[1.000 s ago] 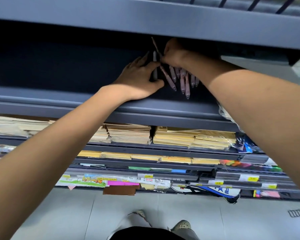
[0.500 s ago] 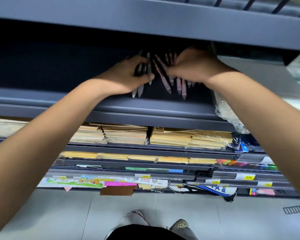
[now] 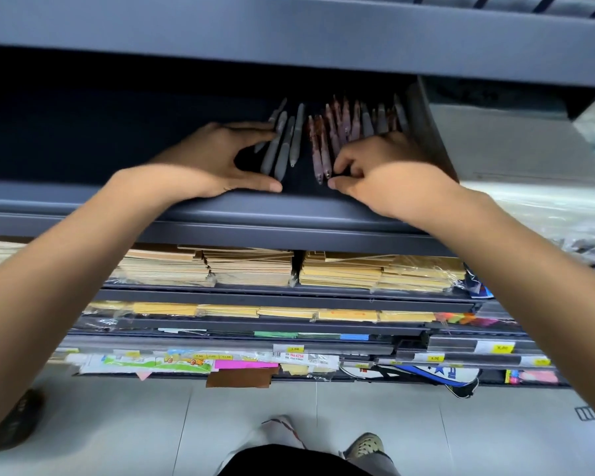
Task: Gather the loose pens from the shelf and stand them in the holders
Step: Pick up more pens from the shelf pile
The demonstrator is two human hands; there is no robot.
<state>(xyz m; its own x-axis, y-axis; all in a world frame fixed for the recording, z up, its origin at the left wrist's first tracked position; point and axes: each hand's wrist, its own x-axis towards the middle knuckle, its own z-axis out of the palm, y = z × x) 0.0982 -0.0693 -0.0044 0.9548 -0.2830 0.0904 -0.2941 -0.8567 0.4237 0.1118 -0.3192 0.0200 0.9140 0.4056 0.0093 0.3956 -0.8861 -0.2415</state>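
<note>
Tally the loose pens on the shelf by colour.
Grey pens: about 7
Reddish-brown pens: about 7, blurred, some partly under the right hand
Total: about 14

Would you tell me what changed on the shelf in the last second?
The right hand drew forward from deep in the dark grey metal shelf, raking the reddish-brown pens along; the left hand slid left, separating the grey pens. Tan paper stacks below stayed.

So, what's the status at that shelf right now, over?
Left hand flat against grey pens. Right hand pinching reddish pens. All lying on shelf. No holders in sight.
</note>
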